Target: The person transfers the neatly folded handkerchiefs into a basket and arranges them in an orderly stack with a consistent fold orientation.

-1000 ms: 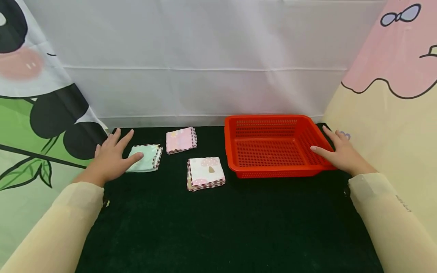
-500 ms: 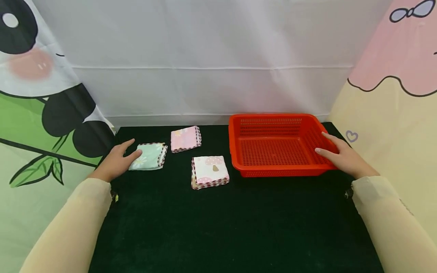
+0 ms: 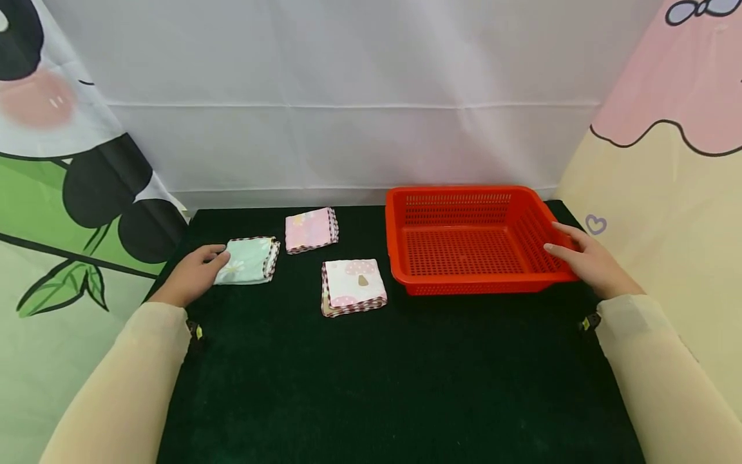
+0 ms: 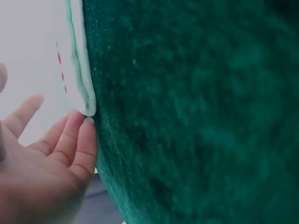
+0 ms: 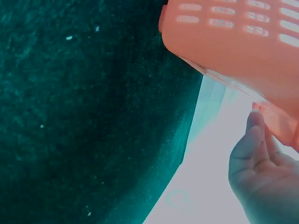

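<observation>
A folded mint cloth point(image 3: 246, 260) with a checked edge lies at the left of the dark green table. At its left edge is my left hand point(image 3: 194, 273); in the left wrist view, fairly straight fingers point(image 4: 85, 144) touch the cloth's corner point(image 4: 86, 100), with the thumb apart. My right hand point(image 3: 591, 261) holds the right rim of a red plastic basket point(image 3: 400, 283), thumb over the rim. Seen from the right wrist, fingertips point(image 5: 256, 119) reach under the basket's edge point(image 5: 224, 60).
A folded pink cloth point(image 3: 310, 231) lies behind and right of the mint one. Nearer the middle is a folded white cloth point(image 3: 355, 287) with pink mushroom prints. A white curtain point(image 3: 324, 103) hangs behind, and printed cloths flank both sides of the green table point(image 3: 394, 386).
My left hand has come down to the mint cloth's left edge, its fingers drawing closer together. The right hand has settled onto the basket's rim. The head view has shifted slightly.
</observation>
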`<state>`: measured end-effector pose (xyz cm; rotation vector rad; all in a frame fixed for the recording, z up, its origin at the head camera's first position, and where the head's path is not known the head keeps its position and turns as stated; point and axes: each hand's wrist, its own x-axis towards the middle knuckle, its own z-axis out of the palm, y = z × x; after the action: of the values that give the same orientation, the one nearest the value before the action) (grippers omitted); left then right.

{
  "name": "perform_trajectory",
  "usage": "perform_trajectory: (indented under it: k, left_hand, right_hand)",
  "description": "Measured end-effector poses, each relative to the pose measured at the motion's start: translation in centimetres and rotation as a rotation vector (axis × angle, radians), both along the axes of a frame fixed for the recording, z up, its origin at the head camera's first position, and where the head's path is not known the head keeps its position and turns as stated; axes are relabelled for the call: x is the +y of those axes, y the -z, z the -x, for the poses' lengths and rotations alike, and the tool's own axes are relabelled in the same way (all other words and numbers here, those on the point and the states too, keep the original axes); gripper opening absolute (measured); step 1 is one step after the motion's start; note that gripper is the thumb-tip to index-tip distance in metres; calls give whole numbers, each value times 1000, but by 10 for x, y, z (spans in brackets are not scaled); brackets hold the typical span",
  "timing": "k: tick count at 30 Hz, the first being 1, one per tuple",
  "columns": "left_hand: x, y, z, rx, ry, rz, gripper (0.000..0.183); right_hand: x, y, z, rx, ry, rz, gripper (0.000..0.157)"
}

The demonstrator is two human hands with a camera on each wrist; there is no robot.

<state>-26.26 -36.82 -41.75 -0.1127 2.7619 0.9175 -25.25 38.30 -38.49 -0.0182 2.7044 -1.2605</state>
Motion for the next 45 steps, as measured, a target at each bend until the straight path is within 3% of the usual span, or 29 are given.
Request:
perform_trajectory:
  k: [7, 13, 20, 26, 34, 45]
  left_hand:
    - [0, 4, 2, 0, -20, 22, 68]
    - [0, 4, 4, -35, -26, -43, 68]
    - [-1, 2, 5, -98, -39, -110, 67]
    - [-1, 2, 6, -57, -19, -166, 66]
    - [3, 4, 7, -71, -45, -348, 70]
    - [4, 11, 14, -106, -133, -573, 68]
  right_hand:
    - [11, -7, 6, -75, -64, 145, 71]
    - [21, -10, 12, -143, -123, 242, 70]
    - [28, -8, 9, -189, -123, 366, 70]
    - [32, -7, 10, -175, -127, 442, 72]
    - [38, -6, 14, -216, -117, 488, 71]
    - [39, -8, 17, -221, -129, 436, 69]
